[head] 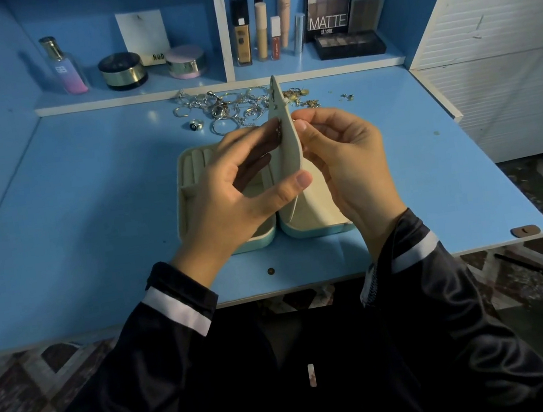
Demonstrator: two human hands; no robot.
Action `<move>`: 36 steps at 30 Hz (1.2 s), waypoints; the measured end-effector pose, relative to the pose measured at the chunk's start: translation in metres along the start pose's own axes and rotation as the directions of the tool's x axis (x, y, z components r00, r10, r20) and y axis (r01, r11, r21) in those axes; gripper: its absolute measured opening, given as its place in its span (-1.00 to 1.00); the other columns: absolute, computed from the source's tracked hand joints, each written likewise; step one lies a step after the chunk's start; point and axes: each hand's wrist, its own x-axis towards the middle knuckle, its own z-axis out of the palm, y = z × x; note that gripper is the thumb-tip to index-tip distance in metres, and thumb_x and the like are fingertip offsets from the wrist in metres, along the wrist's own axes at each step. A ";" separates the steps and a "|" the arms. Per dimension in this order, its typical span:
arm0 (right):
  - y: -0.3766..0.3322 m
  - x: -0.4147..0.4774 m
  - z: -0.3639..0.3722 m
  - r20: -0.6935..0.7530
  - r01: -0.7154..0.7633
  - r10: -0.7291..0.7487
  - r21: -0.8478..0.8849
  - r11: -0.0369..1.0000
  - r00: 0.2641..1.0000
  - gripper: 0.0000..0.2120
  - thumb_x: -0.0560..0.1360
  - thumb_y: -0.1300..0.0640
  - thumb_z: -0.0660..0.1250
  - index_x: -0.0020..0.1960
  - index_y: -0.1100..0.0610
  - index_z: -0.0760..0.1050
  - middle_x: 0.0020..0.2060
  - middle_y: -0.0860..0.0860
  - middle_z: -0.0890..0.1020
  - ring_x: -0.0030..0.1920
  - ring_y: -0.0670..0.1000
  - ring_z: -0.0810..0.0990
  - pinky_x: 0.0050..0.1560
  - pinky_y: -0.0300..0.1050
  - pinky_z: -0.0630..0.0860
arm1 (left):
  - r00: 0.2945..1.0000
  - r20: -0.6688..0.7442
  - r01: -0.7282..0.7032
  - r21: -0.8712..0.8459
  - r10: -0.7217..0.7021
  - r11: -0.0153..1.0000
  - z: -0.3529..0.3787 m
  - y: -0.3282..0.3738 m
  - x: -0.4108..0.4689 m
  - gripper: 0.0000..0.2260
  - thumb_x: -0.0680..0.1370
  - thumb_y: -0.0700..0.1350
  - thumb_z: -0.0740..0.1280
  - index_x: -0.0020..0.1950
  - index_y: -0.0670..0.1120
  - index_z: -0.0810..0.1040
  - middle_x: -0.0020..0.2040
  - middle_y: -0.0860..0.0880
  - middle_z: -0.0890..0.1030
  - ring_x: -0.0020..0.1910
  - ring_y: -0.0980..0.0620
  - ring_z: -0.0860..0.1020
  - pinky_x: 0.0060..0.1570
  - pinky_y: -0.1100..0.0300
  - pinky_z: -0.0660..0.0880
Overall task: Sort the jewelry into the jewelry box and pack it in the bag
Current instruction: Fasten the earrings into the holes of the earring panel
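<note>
An open cream jewelry box (189,168) with a light blue shell lies on the blue desk. Its thin cream divider flap (284,142) stands upright, edge on to me. My left hand (243,188) grips the flap, thumb on the near edge, fingers on its left face over a small earring. My right hand (343,161) pinches something small against the flap's right face; I cannot make out what. A pile of silver and gold jewelry (236,105) lies behind the box, with a dark-stone ring (196,124) at its left. No bag is in view.
The shelf at the back holds a perfume bottle (63,65), round compacts (123,70), foundation tubes (241,30) and a MATTE palette (329,11). A white slatted cabinet (500,37) bounds the desk on the right. Patterned floor shows below the desk edge.
</note>
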 end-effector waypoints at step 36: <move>-0.001 -0.002 0.006 0.010 0.035 -0.034 -0.032 0.999 0.999 -0.85 0.50 0.40 0.34 0.06 0.41 0.57 -0.08 0.30 0.63 -0.08 0.17 0.58 0.09 0.05 0.56 | 0.997 -0.065 -0.033 -0.019 0.031 0.999 0.002 -0.006 0.003 -0.63 0.55 -0.21 0.41 0.34 -0.21 0.50 0.22 -0.17 0.58 0.22 -0.01 0.60 0.26 0.09 0.51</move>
